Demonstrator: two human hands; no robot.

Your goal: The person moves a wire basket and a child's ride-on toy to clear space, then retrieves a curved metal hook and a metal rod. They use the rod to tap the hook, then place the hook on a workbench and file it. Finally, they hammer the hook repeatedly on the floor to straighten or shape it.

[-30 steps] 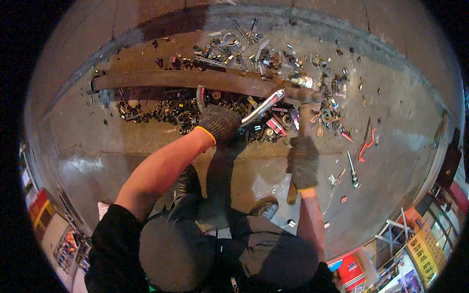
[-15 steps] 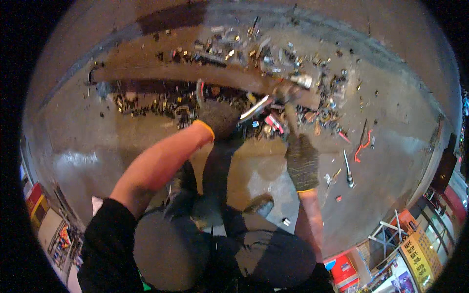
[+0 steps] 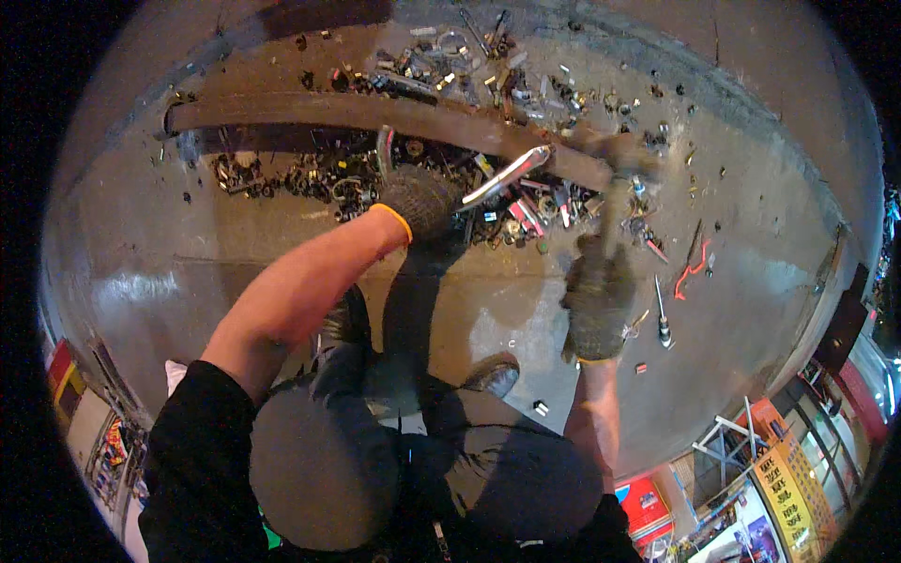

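Observation:
My left hand (image 3: pixel 418 200), in a dark knit glove with an orange cuff, is closed around a curved shiny metal piece (image 3: pixel 507 176). Its silver end slants up to the right, near the right part of a long rusty steel beam (image 3: pixel 310 111). Past my fingers on the other side, a grey and red curved end (image 3: pixel 386 148) sticks up; whether it belongs to the same piece I cannot tell. My right hand (image 3: pixel 601 300), gloved too and smeared by motion, grips a hammer (image 3: pixel 612 211), whose blurred head is over the right end of the beam.
Many small metal scraps (image 3: pixel 282 178) lie around the beam on both sides. On the floor at right are a screwdriver (image 3: pixel 663 314) and a red bent strip (image 3: pixel 690 272). My shoe (image 3: pixel 493 375) stands near the middle; a red box (image 3: pixel 648 507) is at lower right.
The hammer and my right hand have moved to the right, with the head away from the metal piece's tip. My left hand still holds the piece, now with its silver end farther right.

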